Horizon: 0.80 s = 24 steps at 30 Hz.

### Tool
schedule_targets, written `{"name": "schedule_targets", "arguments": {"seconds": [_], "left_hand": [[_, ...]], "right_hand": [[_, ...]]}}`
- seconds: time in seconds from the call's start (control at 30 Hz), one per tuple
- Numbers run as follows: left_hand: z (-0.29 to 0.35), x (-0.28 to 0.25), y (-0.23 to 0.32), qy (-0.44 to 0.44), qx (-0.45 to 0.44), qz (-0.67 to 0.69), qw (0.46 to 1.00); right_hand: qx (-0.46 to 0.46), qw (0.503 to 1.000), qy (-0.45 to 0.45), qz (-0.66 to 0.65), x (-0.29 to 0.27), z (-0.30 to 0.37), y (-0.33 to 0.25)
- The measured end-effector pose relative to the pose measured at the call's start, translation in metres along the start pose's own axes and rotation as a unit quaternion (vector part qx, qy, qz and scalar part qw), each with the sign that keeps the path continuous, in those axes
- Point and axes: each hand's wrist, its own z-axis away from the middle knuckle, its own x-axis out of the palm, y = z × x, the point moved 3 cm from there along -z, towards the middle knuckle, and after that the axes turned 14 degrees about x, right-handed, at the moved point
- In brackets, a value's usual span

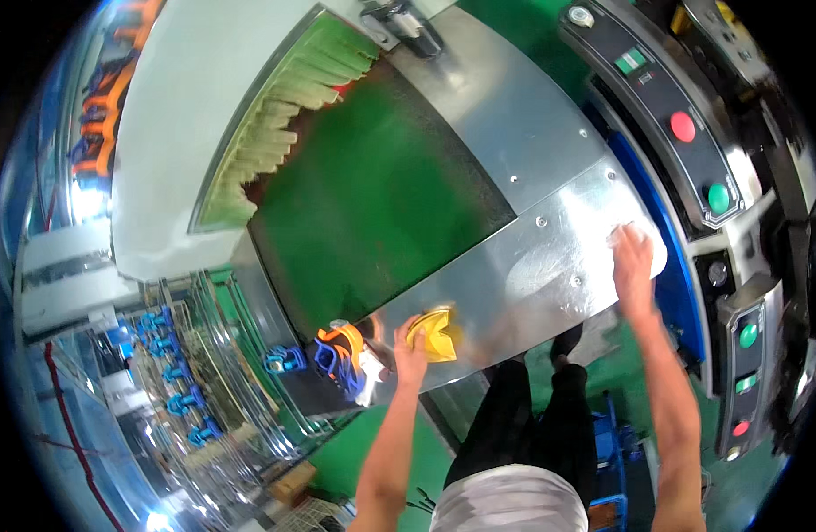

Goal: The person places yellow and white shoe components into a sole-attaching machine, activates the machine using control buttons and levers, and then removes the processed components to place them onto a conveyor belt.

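Note:
A yellow folded piece (437, 334), soft-looking and bent open at the top, is gripped in my left hand (410, 351) over the near edge of the steel table (505, 293). Just left of that hand lie orange and blue curved pieces (340, 355), with a whitish piece (370, 377) against them; their kind is not clear. At the table's right end my right hand (634, 266) reaches down, its fingers bent and blurred. A white rounded shape (659, 253) shows beside it; whether the fingers hold it cannot be made out.
A green conveyor belt (381, 195) runs under a fringed curtain (275, 133) into a pale machine housing (173, 115). At left stands a wire rack (239, 372) with several blue pieces (177, 372). Control panels with red and green buttons (683, 127) line the right side.

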Motion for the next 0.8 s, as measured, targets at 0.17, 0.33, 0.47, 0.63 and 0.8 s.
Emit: {"name": "schedule_targets", "arguments": {"seconds": [0.17, 0.33, 0.47, 0.63, 0.8], "left_hand": [[-0.019, 0.011, 0.029, -0.049, 0.083, -0.041, 0.994], [-0.002, -0.013, -0.014, -0.031, 0.104, -0.077, 0.991], [-0.006, 0.002, -0.014, -0.092, 0.067, 0.019, 0.993], [-0.015, 0.000, 0.003, -0.127, 0.081, -0.020, 0.988], [-0.012, -0.002, 0.001, -0.132, 0.062, 0.026, 0.989]], "right_hand": [[0.236, 0.958, 0.164, -0.016, -0.015, 0.008, 0.028], [0.304, 0.936, 0.012, -0.174, 0.009, 0.124, -0.152], [0.442, 0.784, 0.106, -0.424, 0.027, 0.185, -0.226], [0.487, 0.718, 0.284, -0.408, 0.030, 0.148, -0.153], [0.441, 0.767, 0.390, -0.256, -0.018, 0.020, 0.025]]}}
